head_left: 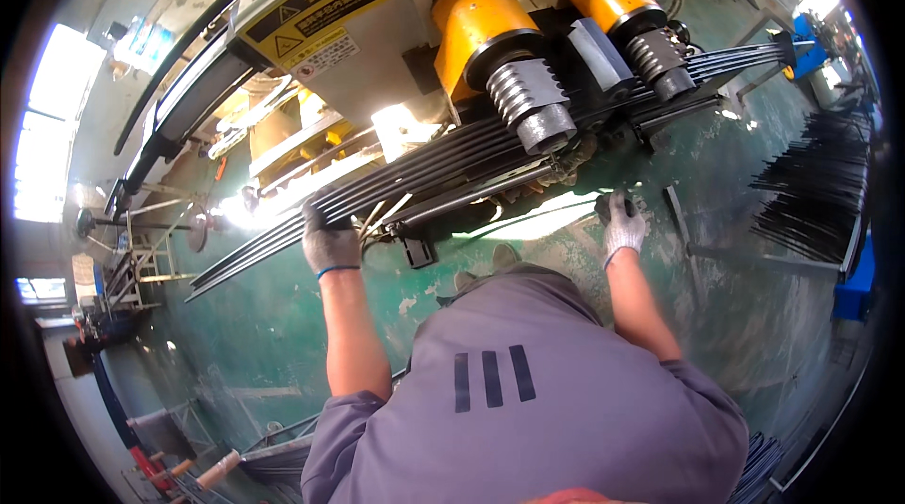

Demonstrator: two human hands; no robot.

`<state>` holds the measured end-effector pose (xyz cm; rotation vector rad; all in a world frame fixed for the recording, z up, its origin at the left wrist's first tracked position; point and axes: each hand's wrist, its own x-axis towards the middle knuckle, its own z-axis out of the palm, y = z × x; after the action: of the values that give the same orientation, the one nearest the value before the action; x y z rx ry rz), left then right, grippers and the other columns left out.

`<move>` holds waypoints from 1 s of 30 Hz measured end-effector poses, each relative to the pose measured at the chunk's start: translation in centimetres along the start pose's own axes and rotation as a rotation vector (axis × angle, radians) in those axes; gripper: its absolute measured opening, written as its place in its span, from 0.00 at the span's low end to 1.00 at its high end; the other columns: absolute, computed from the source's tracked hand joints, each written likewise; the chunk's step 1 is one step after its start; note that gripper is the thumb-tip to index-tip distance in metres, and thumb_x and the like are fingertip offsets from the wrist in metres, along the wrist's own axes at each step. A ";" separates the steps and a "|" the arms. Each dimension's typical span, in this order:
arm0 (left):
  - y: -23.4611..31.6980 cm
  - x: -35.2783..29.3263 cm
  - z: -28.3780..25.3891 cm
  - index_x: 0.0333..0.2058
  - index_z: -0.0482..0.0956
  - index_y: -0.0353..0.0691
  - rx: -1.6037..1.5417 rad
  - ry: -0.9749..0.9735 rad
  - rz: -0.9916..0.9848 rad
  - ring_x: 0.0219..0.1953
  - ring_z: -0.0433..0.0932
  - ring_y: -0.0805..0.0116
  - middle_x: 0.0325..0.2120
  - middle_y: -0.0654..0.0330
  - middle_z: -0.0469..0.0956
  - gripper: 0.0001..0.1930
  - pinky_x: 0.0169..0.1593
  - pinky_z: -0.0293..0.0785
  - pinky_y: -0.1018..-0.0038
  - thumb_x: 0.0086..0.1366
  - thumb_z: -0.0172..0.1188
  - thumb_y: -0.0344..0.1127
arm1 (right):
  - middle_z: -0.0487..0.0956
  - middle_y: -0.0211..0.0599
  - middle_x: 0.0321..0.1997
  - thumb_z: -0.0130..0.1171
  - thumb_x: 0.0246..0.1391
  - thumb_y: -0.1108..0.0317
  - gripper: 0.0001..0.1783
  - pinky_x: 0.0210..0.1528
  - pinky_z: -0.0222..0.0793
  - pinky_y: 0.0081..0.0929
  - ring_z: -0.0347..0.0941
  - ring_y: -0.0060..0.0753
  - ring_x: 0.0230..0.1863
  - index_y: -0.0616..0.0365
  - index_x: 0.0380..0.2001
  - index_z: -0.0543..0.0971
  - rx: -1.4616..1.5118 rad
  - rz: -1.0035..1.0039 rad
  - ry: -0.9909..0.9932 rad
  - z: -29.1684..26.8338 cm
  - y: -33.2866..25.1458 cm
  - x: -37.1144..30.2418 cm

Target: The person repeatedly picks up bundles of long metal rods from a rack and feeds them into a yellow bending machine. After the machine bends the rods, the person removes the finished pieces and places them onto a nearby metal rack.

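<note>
A bundle of long dark metal rods (415, 174) slants across a machine, from low on the left to high on the right. My left hand (332, 242), in a pale glove with dark fingers, is closed around the rods near their left end. Its fingertips are partly hidden behind them. My right hand (622, 223), gloved alike, is apart from the rods, over the floor on the near side of the machine. Its fingers are loosely bent and slightly apart, with nothing visible in them. Two ribbed metal rollers (528, 100) project from orange housings (485, 16) above the rods.
Many dark rods (815, 183) are stacked on a rack at the right. A dark metal bar (471, 198) runs along the machine's near side, with a small black bracket (418, 252) below it. More rods (283, 462) lie at lower left. The floor (236, 344) is worn green.
</note>
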<state>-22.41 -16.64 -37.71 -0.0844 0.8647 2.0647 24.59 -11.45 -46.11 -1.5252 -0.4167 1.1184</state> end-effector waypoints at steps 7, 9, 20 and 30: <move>-4.1 -2.3 1.9 0.47 0.74 0.34 0.064 -0.082 -0.155 0.50 0.77 0.54 0.44 0.52 0.79 0.16 0.59 0.72 0.57 0.72 0.53 0.41 | 0.82 0.38 0.35 0.67 0.57 0.62 0.17 0.41 0.77 0.26 0.78 0.27 0.33 0.68 0.38 0.78 -0.105 -0.002 -0.252 5.2 1.4 -1.4; -4.3 -1.6 -0.3 0.50 0.73 0.35 0.469 -0.345 0.125 0.52 0.75 0.51 0.47 0.51 0.78 0.18 0.61 0.71 0.55 0.73 0.51 0.43 | 0.81 0.38 0.41 0.68 0.55 0.56 0.24 0.47 0.71 0.28 0.76 0.29 0.39 0.68 0.44 0.79 -0.471 -0.100 -0.301 6.1 1.1 -2.1; 13.8 0.0 -7.8 0.54 0.72 0.38 -0.143 0.112 0.134 0.55 0.72 0.47 0.52 0.50 0.74 0.26 0.63 0.65 0.50 0.73 0.44 0.54 | 0.78 0.39 0.34 0.59 0.59 0.59 0.16 0.34 0.68 0.30 0.73 0.30 0.31 0.65 0.38 0.76 -0.932 -0.060 -0.339 -1.0 8.8 -1.4; 34.9 6.7 -22.6 0.65 0.57 0.40 0.071 0.429 0.408 0.52 0.75 0.48 0.58 0.52 0.69 0.30 0.56 0.73 0.51 0.74 0.42 0.55 | 0.78 0.37 0.22 0.60 0.58 0.65 0.11 0.23 0.67 0.28 0.72 0.30 0.19 0.64 0.35 0.77 -0.967 0.221 -0.110 -7.7 17.7 -6.5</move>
<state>-58.14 -38.85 -38.09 -0.3471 1.3012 2.4373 22.27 -26.03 -60.17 -2.3910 -0.9764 1.2436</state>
